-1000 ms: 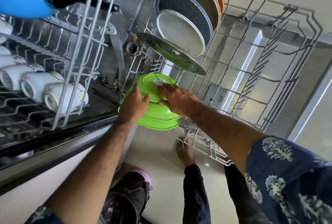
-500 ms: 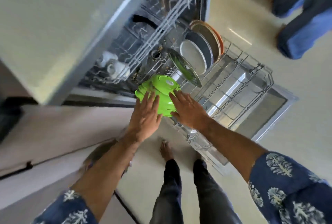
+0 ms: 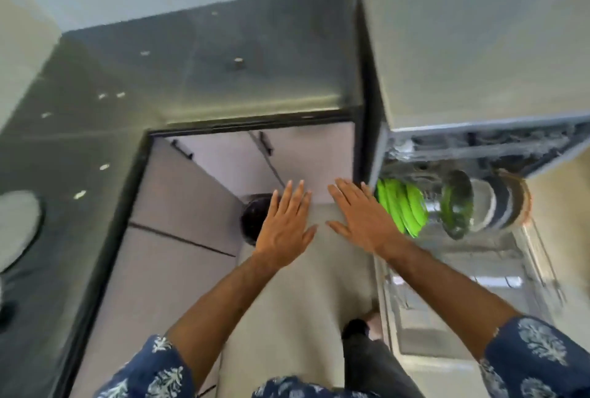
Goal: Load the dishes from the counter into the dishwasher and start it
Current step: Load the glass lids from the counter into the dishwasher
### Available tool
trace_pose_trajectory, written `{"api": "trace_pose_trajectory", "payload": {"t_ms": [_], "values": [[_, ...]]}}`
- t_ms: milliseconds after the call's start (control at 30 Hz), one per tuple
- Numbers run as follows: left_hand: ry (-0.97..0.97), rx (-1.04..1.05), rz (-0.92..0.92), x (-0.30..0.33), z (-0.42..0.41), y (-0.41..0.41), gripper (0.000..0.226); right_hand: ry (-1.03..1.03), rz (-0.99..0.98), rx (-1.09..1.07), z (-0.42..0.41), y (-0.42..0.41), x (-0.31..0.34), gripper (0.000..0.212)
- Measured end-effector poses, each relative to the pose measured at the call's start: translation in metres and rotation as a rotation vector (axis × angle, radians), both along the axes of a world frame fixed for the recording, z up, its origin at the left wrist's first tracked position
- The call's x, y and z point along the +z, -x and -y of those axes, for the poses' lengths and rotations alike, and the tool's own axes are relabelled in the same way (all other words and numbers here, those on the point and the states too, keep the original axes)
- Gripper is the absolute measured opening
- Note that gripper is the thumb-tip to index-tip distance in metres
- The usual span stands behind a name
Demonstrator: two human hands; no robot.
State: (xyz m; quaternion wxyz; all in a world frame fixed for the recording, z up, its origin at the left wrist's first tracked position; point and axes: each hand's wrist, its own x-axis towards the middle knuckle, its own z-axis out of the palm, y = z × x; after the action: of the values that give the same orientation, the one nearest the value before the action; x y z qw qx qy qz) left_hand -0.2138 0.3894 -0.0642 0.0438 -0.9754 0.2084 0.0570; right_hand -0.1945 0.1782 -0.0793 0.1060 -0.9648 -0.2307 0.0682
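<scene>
Dishes: green plates [image 3: 403, 207] racked in the dishwasher [image 3: 479, 193] lower rack at 3 o'clock | left hand [image 3: 284, 225], right hand [image 3: 364, 219] spread flat, empty | risk: pulled-out rack [image 3: 463, 295] beside the feet could trip; worktop [image 3: 95, 104] at 10 o'clock

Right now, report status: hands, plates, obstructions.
Left hand open, right hand open, both empty. Green plates upright in lower rack. Nothing in the way.
</scene>
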Motion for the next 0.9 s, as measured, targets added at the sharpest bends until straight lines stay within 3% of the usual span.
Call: {"api": "trace_pose_trajectory", "payload": {"t_ms": [233,467,700,900], "values": [[0.051,0.386,0.184,0.069,-0.181,0.101,0.071,-0.052,0.154,0.345,-0.183,0.018,0.086,0.079],[0.009,0.728,0.224,0.109,-0.313,0.21,0.075,-0.137,0.229,0.628,-0.354,0.055,0.142,0.075],[-0.042,0.912,0.224,0.11,-0.384,0.253,0.069,-0.144,0.194,0.831,-0.471,0.075,0.151,0.068],[-0.069,1.009,0.193,0.11,-0.438,0.226,0.068,-0.111,-0.029,0.797,-0.553,0.018,0.125,0.059]]}}
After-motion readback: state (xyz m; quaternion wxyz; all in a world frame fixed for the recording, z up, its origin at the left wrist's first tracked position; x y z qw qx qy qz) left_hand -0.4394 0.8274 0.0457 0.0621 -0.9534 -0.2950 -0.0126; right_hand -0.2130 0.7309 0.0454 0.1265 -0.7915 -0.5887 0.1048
